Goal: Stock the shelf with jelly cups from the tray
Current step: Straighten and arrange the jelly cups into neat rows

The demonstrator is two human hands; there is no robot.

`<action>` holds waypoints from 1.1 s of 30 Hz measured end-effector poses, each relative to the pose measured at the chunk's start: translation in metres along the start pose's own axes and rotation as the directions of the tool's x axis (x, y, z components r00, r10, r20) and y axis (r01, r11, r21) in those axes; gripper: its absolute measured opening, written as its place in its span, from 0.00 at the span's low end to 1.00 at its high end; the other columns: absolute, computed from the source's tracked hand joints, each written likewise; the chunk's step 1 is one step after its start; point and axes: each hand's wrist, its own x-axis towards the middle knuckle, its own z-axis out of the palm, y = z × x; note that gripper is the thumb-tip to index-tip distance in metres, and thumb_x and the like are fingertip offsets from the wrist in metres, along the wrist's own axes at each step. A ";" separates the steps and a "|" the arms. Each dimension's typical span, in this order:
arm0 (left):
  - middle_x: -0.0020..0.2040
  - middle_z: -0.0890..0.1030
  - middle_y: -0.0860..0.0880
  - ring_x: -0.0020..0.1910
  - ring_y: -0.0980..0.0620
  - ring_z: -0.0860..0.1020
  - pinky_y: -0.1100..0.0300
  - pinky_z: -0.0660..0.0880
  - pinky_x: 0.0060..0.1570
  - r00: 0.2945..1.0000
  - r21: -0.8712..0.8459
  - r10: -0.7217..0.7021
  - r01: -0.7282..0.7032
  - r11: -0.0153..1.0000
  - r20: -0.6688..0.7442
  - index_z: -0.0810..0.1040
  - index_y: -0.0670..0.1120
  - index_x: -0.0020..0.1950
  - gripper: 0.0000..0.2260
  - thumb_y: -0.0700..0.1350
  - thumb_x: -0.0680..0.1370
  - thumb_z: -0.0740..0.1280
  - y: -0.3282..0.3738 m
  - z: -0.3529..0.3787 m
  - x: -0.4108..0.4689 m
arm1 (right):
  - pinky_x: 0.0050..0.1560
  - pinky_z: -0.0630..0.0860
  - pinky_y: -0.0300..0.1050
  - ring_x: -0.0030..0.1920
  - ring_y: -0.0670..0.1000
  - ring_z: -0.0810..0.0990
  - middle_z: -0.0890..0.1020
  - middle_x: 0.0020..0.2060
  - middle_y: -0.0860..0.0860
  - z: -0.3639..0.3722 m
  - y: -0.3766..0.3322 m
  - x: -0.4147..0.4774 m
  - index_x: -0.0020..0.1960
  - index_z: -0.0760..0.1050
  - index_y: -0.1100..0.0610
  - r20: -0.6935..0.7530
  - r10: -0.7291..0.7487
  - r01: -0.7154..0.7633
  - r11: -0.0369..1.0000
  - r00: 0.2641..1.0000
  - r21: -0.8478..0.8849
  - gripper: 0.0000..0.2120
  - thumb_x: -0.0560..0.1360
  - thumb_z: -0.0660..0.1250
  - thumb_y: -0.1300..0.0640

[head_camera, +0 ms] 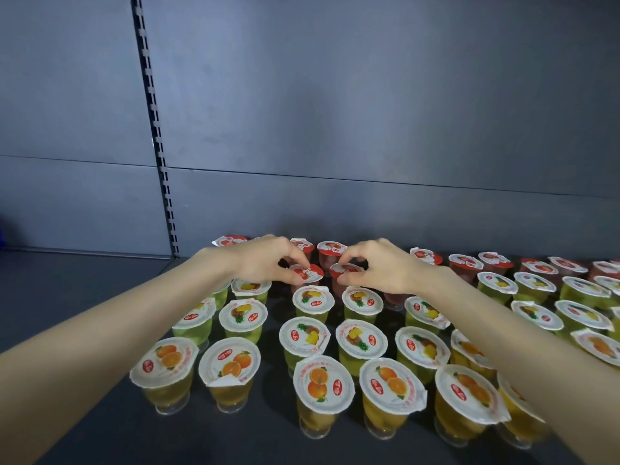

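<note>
Dark grey metal shelf [84,297]: a flat deck carrying clear plastic jelly cups with white-rimmed foil lids, all upright and set in rows. Front row: orange-picture jelly cups [323,384], with yellow-orange contents. Middle rows: pineapple-picture jelly cups [360,338], with greenish contents. Back rows, nearest the plain grey back panel [335,112]: strawberry-red jelly cups [474,263], with reddish contents, running off to the right edge of the view. Left hand [265,260]: reaches in over the left-hand rows. Its fingers [303,261] are curled, and thumb and forefinger pinch the lid rim of the left red-lidded cup [308,273], which sits just behind the pineapple rows near the middle of the shelf. Right hand [379,266]: reaches in from the right. Its fingers [339,263] are curled in the same way, and thumb and forefinger pinch the lid rim of the right red-lidded cup [347,268], just beside the left one, the two lids close together. The cups in front hide the bases of both held cups, so it cannot be told whether they rest on the shelf. Black slotted upright strip [154,129]: runs down the back panel at the left.
</note>
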 end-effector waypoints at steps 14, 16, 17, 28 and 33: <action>0.51 0.74 0.56 0.51 0.58 0.72 0.64 0.68 0.51 0.999 -0.011 -0.006 0.005 1.000 -0.047 0.79 0.48 0.61 0.13 0.46 0.77 0.67 -0.005 0.003 0.011 | 0.54 0.77 0.45 0.51 0.49 0.79 0.82 0.54 0.52 0.003 -0.007 0.014 0.55 0.81 0.57 -0.017 0.017 -0.016 0.996 1.000 0.086 0.10 0.75 0.69 0.55; 0.50 0.73 0.56 0.50 0.58 0.71 0.65 0.67 0.49 0.999 -0.016 -0.004 0.003 1.000 -0.053 0.79 0.48 0.61 0.13 0.46 0.77 0.67 -0.007 0.003 0.012 | 0.53 0.77 0.44 0.50 0.49 0.79 0.82 0.53 0.52 0.003 -0.008 0.016 0.55 0.81 0.57 -0.014 0.024 -0.023 0.997 1.000 0.078 0.10 0.75 0.68 0.54; 0.49 0.73 0.57 0.50 0.58 0.71 0.65 0.67 0.48 0.999 -0.019 -0.001 0.000 1.000 -0.050 0.79 0.48 0.61 0.13 0.46 0.77 0.67 -0.008 0.002 0.012 | 0.52 0.77 0.44 0.50 0.49 0.79 0.81 0.52 0.51 0.003 -0.007 0.016 0.55 0.81 0.57 -0.007 0.029 -0.028 0.997 1.000 0.071 0.11 0.75 0.69 0.53; 0.53 0.74 0.56 0.54 0.57 0.73 0.63 0.68 0.51 0.999 -0.063 -0.023 0.020 0.998 -0.043 0.78 0.48 0.61 0.13 0.49 0.77 0.67 -0.015 0.004 0.015 | 0.48 0.74 0.39 0.51 0.48 0.78 0.81 0.55 0.51 0.008 -0.005 0.021 0.57 0.80 0.57 -0.035 0.055 -0.050 0.989 0.998 0.136 0.16 0.73 0.71 0.51; 0.52 0.76 0.56 0.53 0.56 0.74 0.61 0.70 0.51 0.995 -0.086 -0.034 0.027 0.996 -0.089 0.80 0.49 0.57 0.12 0.49 0.75 0.69 -0.019 0.007 0.017 | 0.51 0.76 0.41 0.50 0.47 0.77 0.81 0.56 0.51 0.005 -0.004 0.021 0.58 0.80 0.57 -0.001 0.056 -0.055 0.987 0.998 0.149 0.16 0.73 0.71 0.51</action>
